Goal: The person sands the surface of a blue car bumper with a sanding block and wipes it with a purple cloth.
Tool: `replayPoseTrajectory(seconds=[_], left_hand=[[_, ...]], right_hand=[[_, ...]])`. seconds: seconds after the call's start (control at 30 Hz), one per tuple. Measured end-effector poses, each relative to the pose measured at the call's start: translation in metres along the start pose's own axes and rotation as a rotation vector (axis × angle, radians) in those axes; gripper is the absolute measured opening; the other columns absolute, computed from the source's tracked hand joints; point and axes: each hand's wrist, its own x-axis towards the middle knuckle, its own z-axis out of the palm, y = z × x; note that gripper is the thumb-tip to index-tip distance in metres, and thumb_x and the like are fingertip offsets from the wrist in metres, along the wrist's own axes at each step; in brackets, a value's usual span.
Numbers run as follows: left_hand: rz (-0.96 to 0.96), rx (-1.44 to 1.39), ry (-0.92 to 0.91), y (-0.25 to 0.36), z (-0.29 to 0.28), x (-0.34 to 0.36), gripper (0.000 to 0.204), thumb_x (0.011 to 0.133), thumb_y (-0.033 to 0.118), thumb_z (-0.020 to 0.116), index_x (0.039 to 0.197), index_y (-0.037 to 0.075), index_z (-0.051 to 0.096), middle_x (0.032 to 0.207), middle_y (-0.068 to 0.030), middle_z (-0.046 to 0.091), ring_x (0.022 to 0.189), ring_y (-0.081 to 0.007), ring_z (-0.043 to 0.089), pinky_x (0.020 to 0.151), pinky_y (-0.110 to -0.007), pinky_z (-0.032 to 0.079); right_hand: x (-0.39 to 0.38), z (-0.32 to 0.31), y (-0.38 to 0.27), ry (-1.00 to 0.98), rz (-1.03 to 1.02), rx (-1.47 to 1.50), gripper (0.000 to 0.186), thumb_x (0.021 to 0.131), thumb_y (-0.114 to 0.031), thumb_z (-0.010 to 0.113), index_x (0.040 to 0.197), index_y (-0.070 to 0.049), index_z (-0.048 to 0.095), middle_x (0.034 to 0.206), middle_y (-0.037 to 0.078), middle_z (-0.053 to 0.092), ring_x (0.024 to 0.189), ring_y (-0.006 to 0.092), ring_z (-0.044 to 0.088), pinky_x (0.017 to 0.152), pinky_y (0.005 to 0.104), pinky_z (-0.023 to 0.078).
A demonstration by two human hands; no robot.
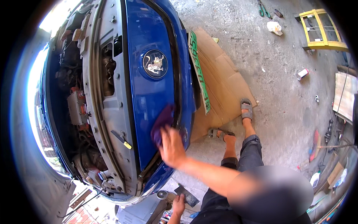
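Observation:
My right hand presses a dark purple cloth, smeared by motion, against the glossy blue front panel of a vehicle. A round emblem with an animal figure sits on the same panel, farther away than the cloth. Low in the view, beside the vehicle's near corner, my left hand grips the edge of a dark, flat, rectangular sheet; its material I cannot tell. A black trim strip runs along the panel's right side.
Left of the panel lies the exposed engine bay, with a yellow-tipped tool on its frame. A green-and-white plate leans by the bumper over flattened cardboard. Farther right are a yellow metal frame, a can and green-handled pliers.

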Motion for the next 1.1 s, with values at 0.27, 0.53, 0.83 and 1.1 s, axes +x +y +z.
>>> replayPoseTrajectory(seconds=[0.27, 0.53, 0.83, 1.1], left_hand=[[0.010, -0.054, 0.066, -0.022, -0.009, 0.005, 0.037, 0.096, 0.032, 0.054, 0.077, 0.000, 0.056, 0.070, -0.0078, 0.055, 0.065, -0.0149, 0.051, 0.059, -0.033, 0.044], [0.040, 0.037, 0.018, -0.007, 0.004, -0.014, 0.037, 0.096, 0.033, 0.054, 0.082, -0.002, 0.059, 0.073, -0.0060, 0.057, 0.067, -0.0150, 0.054, 0.060, -0.034, 0.045], [0.004, -0.065, 0.058, 0.005, -0.003, -0.019, 0.038, 0.097, 0.033, 0.053, 0.084, -0.002, 0.059, 0.073, -0.0097, 0.060, 0.069, -0.0174, 0.059, 0.061, -0.033, 0.050], [-0.071, -0.137, 0.014, -0.005, 0.002, -0.027, 0.036, 0.097, 0.034, 0.054, 0.082, 0.002, 0.056, 0.076, -0.0042, 0.057, 0.068, -0.0128, 0.055, 0.062, -0.030, 0.050]], right_hand=[[0.144, -0.009, -0.003, 0.235, -0.189, -0.022, 0.043, 0.081, -0.011, 0.066, 0.117, 0.004, 0.049, 0.112, 0.024, 0.047, 0.101, 0.0418, 0.049, 0.088, 0.0457, 0.042], [0.026, -0.004, 0.009, 0.091, -0.083, -0.042, 0.051, 0.082, -0.015, 0.069, 0.124, 0.003, 0.046, 0.117, 0.027, 0.046, 0.105, 0.0439, 0.049, 0.093, 0.0488, 0.042], [0.127, -0.006, 0.010, 0.174, -0.033, -0.070, 0.043, 0.085, -0.016, 0.065, 0.118, 0.004, 0.046, 0.110, 0.028, 0.047, 0.099, 0.0452, 0.050, 0.088, 0.0492, 0.042], [-0.041, 0.021, -0.054, -0.144, -0.122, -0.008, 0.059, 0.070, -0.007, 0.073, 0.123, -0.007, 0.044, 0.119, 0.021, 0.040, 0.104, 0.0416, 0.046, 0.088, 0.0472, 0.039]])
